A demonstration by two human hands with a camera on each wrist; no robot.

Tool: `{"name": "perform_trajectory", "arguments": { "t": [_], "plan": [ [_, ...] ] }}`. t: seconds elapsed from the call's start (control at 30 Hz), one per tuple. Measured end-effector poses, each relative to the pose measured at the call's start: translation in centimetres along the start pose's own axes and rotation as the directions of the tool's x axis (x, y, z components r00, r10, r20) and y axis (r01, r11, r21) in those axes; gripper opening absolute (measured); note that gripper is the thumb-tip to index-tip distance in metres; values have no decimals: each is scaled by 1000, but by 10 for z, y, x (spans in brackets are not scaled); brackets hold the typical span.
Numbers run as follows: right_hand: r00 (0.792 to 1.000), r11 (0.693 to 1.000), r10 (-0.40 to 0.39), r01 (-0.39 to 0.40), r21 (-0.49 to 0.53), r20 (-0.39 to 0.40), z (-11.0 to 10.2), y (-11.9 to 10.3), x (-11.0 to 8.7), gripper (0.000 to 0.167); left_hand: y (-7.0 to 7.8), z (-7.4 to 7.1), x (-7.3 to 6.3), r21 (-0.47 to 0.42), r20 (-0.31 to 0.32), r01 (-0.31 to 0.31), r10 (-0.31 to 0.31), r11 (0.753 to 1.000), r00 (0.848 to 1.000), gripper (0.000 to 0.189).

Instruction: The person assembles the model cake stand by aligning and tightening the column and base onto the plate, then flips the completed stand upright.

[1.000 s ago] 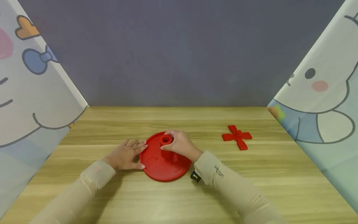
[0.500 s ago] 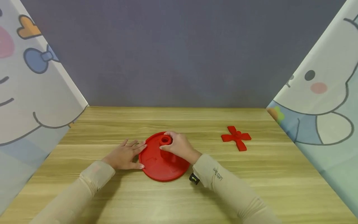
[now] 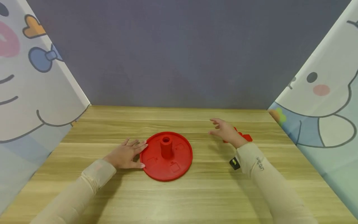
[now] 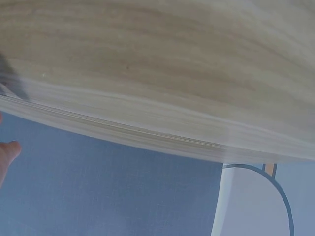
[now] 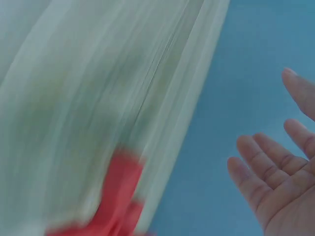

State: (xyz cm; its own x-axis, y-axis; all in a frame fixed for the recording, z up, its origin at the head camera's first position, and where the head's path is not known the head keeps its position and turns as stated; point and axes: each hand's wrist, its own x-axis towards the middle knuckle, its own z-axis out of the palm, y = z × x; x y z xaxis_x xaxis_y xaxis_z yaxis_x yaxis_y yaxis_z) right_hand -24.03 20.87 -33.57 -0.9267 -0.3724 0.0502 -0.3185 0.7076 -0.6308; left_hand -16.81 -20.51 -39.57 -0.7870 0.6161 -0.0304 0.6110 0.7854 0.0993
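Note:
In the head view a round red base plate (image 3: 159, 171) with a raised rim lies on the table, a hollow red post (image 3: 167, 149) upright at its middle. My left hand (image 3: 126, 155) rests at the plate's left edge, fingers spread and touching the rim. Over to the right, my right hand (image 3: 225, 132) is above the table holding nothing, its fingers loosely extended. Beneath and behind it lies a red cross-shaped piece (image 3: 247, 137), partly hidden by the hand and wrist. The right wrist view shows the same red cross-shaped piece (image 5: 118, 191), blurred, beside the open right hand (image 5: 280, 182).
The wood-grained table (image 3: 173, 202) ends at a dark grey back panel (image 3: 179, 56). Cartoon-printed panels stand at the left (image 3: 42, 87) and right (image 3: 321, 102). A small black device (image 3: 234, 163) sits at the right wrist.
My right hand has let go of the post and moved right, over to the cross-shaped piece. The post stays upright on the plate. My left hand has stayed at the rim.

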Motion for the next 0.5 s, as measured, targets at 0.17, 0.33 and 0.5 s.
{"name": "perform_trajectory", "arguments": {
  "t": [0.17,0.33,0.5],
  "plan": [
    [997,998,68,-68,10,-26,-30,43,-12,59,-2,1,-1,18,-19,-3,3,1000,1000,88],
    [995,993,88,-91,-70,-41,-50,64,-25,50,-1,2,-1,40,-8,-1,1,999,1000,86],
    [998,979,57,-62,-196,-31,-59,85,-32,41,0,1,0,33,-9,6,-5,999,1000,86]
  ]
}}
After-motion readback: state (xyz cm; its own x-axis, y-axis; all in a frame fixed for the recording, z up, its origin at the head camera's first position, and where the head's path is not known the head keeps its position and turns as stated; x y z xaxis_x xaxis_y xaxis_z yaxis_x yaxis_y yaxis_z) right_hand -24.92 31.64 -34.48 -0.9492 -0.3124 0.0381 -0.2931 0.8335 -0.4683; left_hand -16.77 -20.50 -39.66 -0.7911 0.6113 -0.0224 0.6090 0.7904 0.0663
